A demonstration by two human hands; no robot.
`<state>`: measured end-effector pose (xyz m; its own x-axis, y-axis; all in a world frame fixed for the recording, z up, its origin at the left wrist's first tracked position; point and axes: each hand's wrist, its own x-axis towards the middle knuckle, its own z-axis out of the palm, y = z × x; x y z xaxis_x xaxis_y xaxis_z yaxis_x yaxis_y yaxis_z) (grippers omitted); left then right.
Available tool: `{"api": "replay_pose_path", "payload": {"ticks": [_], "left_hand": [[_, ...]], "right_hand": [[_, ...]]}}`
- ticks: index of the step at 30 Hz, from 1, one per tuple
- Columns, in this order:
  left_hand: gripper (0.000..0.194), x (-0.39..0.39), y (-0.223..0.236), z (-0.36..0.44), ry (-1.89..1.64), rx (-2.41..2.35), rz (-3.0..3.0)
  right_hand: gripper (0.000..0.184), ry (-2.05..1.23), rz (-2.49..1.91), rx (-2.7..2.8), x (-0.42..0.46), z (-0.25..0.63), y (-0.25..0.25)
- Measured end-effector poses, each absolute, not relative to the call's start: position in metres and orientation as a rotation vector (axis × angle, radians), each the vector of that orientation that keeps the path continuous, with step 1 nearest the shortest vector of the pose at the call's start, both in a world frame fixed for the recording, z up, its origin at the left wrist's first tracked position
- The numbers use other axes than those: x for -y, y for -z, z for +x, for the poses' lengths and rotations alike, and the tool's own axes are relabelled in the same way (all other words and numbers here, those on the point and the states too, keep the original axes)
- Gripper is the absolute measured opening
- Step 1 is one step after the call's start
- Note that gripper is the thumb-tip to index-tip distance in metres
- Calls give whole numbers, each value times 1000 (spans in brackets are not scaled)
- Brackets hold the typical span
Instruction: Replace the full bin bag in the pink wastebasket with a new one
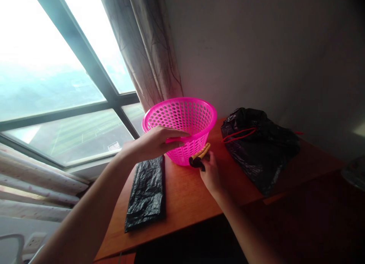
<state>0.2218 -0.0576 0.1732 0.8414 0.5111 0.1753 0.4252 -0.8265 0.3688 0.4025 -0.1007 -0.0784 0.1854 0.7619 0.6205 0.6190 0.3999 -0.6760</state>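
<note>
A bright pink plastic basket [182, 154] with a pattern of holes stands upright on the wooden table. My left hand [155, 142] reaches across from the left and grips its near rim, fingers over the edge and thumb below. Just right of the basket's front wall, my right hand [210, 171] pinches a curved yellow-and-black object [202, 153], whose exact kind I cannot make out. That object is outside the basket, close to its wall; the picture does not show whether they touch.
A folded black plastic bag [146, 193] lies at the table's left. Toward the right sits a bulging black trash bag [259, 146] with a red drawstring [239, 135]. The wooden table [185, 199] ends in a front edge. Behind are a window [71, 78], a curtain [151, 43] and a wall.
</note>
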Motion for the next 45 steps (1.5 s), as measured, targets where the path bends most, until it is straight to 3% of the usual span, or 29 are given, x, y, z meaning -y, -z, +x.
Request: {"api": "replay_pose_path", "payload": {"ticks": [10,21,28,36,45], "left_hand": [[34,55,-175,221,-420,-665,2715],[34,55,-179,212,-352,-639,2672],[25,50,-187,230,-360,-671,2680],[41,44,-176,277,-372,-1042,2883],[37,48,-165,298,-301,-1248,3050]], "right_hand": [[48,-60,-1228,1449,103,417,54],[35,256,-1023,1458,117,439,-34],[40,24,-1074,1541,109,427,10],[52,-240,-1345,1717,91,416,94],[34,-414,-1321,1370,93,412,76]]}}
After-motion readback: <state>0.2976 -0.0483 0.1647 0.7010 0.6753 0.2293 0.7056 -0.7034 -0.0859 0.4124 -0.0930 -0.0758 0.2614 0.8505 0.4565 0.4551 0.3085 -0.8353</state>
